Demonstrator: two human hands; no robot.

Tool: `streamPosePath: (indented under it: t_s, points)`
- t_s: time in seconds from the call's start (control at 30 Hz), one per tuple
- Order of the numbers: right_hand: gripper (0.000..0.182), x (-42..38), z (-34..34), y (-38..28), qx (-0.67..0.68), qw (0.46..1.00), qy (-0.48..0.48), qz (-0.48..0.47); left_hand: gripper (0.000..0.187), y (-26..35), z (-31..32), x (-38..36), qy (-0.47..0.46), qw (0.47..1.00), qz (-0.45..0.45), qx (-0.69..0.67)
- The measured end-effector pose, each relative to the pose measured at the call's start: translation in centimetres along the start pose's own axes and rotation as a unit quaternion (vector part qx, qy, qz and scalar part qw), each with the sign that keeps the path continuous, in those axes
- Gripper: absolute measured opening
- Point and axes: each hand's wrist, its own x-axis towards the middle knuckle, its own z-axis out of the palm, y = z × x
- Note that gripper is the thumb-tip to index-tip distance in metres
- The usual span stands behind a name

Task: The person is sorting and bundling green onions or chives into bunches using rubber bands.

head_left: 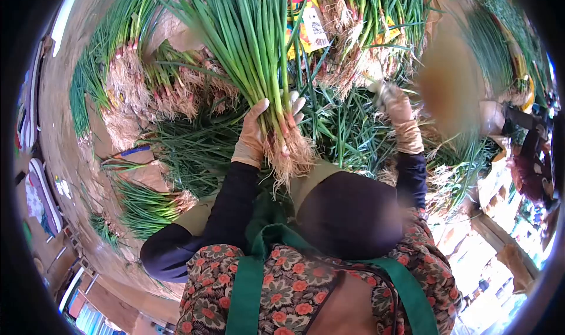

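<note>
My left hand [252,138], in a pale glove, is closed around a bunch of spring onions [262,70]. Their long green leaves point away from me, and the tangled roots [289,158] hang down towards my lap. Off to the right, my right hand [395,102], also gloved, reaches beside the roots of a large heap of spring onions [365,52]. Its fingertips are blurred, so whether anything is between them does not show. Loose green leaves [344,120] lie between the two hands.
More spring onions [126,76] lie in piles on the left, with a smaller bunch [150,208] nearer me. A yellow and red printed packet [309,26] sits among the stalks at the top. Another person [529,167] is at the far right.
</note>
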Motion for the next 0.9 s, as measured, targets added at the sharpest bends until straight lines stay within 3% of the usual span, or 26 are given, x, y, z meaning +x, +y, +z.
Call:
streamPosePath:
  t_s: [0.03, 0.07, 0.13, 0.17, 0.23, 0.33, 0.37, 0.4, 0.47, 0.5, 0.53, 0.6, 0.63, 0.67, 0.73, 0.9]
  points:
    - [0.035, -1.8, 0.8, -1.0, -0.278, 0.958, 0.039, 0.062, 0.065, -0.2, -0.1, 0.2, -0.008, 1.000, 0.000, 0.012]
    - [0.045, -3.8, 1.7, -2.1, -0.534, 0.834, 0.077, 0.118, 0.068, -0.3, -0.1, 0.5, -0.018, 1.000, 0.000, 0.025]
    - [0.059, -3.7, 1.5, 2.3, -0.455, 0.875, 0.084, -0.144, 0.073, -0.9, 0.2, 1.2, -0.024, 0.999, -0.002, 0.036]
    - [0.058, -3.6, 2.8, -0.7, -0.314, 0.929, 0.051, -0.188, 0.072, -1.2, 0.3, 1.5, -0.028, 0.999, -0.019, 0.024]
    - [0.052, -2.6, 5.3, -5.7, -0.100, 0.983, -0.029, -0.149, 0.068, -1.5, -0.1, 2.2, -0.043, 0.997, -0.049, 0.029]
    - [0.047, 2.9, 9.9, -7.1, -0.028, 0.966, -0.190, -0.173, 0.052, -2.2, 0.9, 2.2, -0.012, 0.998, -0.041, 0.036]
    - [0.047, 3.9, 11.5, -7.1, -0.070, 0.971, -0.171, -0.154, 0.046, -2.6, -0.7, 2.3, 0.088, 0.994, -0.014, 0.069]
    - [0.049, 5.4, 12.7, -6.6, -0.110, 0.973, -0.154, -0.135, 0.046, -2.2, -0.4, 1.7, 0.094, 0.993, -0.009, 0.067]
    - [0.045, 6.3, 13.9, -6.3, -0.026, 0.989, -0.135, -0.062, 0.045, -1.2, 0.5, 0.0, 0.111, 0.992, 0.003, 0.061]
    - [0.031, 6.2, 13.6, -5.8, 0.074, 0.986, -0.144, -0.044, 0.047, -0.7, -1.0, -0.3, 0.138, 0.989, 0.013, 0.049]
    - [0.024, 5.4, 13.8, -6.6, 0.122, 0.988, -0.089, 0.016, 0.047, -0.4, -0.6, -0.8, 0.125, 0.992, 0.001, 0.033]
    - [0.024, 5.1, 13.4, -5.8, 0.163, 0.983, -0.085, 0.017, 0.048, -0.2, 1.0, -1.3, 0.092, 0.995, -0.031, 0.002]
    - [0.027, 5.7, 13.2, -4.6, 0.114, 0.988, -0.101, -0.029, 0.054, -0.1, -1.0, -0.7, 0.040, 0.998, -0.039, 0.015]
    - [0.026, 4.9, 13.2, -5.6, 0.155, 0.980, -0.126, 0.011, 0.055, -0.1, -1.8, -0.4, 0.032, 0.998, -0.045, 0.007]
    - [0.027, 3.5, 13.9, -7.0, 0.221, 0.968, -0.117, -0.033, 0.056, -0.2, -0.8, -0.7, -0.004, 0.999, -0.052, -0.009]
    - [0.031, 4.9, 13.5, -6.4, 0.104, 0.985, -0.135, -0.008, 0.057, 0.5, -0.7, -1.4, -0.016, 0.999, -0.041, -0.029]
